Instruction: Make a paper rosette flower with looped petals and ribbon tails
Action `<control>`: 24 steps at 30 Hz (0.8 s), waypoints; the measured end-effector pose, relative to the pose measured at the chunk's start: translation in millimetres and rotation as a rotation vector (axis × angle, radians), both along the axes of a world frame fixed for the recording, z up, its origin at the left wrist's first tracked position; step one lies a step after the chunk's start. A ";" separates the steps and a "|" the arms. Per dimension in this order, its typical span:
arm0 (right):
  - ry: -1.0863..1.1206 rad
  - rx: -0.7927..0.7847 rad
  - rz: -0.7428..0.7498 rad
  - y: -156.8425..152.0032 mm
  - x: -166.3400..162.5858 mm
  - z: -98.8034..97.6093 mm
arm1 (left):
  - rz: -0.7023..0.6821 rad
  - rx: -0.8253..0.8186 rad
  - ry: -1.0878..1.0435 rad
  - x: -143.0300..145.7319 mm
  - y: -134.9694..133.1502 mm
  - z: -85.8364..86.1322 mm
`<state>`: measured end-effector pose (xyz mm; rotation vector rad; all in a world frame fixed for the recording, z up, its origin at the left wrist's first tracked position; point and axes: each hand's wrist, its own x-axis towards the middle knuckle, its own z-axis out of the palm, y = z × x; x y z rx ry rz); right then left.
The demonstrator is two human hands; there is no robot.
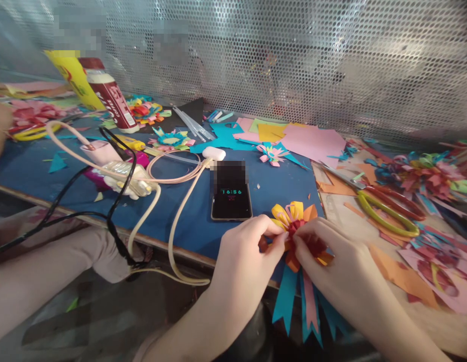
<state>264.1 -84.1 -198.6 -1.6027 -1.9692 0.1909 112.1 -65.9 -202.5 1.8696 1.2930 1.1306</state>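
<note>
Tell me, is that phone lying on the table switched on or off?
On: the phone shows the time, 16:56, lit up in green.

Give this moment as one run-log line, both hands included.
left hand: pinching paper flower; right hand: pinching paper flower; strips: hanging below flower; phone: on blue tabletop; scissors: right of flower

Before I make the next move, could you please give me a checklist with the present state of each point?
1. Left hand at the paper flower: ok, fingertips at its red centre.
2. Right hand at the flower: ok, opposite the left.
3. Scissors apart from both hands: ok.
4. Paper tails fully on the table: not ok, they hang past its edge.
5. Flower's underside secure: cannot tell, hidden.
</note>
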 end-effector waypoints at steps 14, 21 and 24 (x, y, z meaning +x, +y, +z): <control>0.018 0.019 -0.003 -1.2 -1.4 -0.7 | 0.014 0.016 0.000 1.0 -0.8 -2.3; 0.029 0.022 0.002 -1.2 -2.8 -2.2 | 0.022 0.020 0.018 1.2 -0.4 -3.1; -0.006 0.052 0.010 -1.0 -4.3 -2.4 | 0.013 0.008 0.008 0.1 -0.1 -3.3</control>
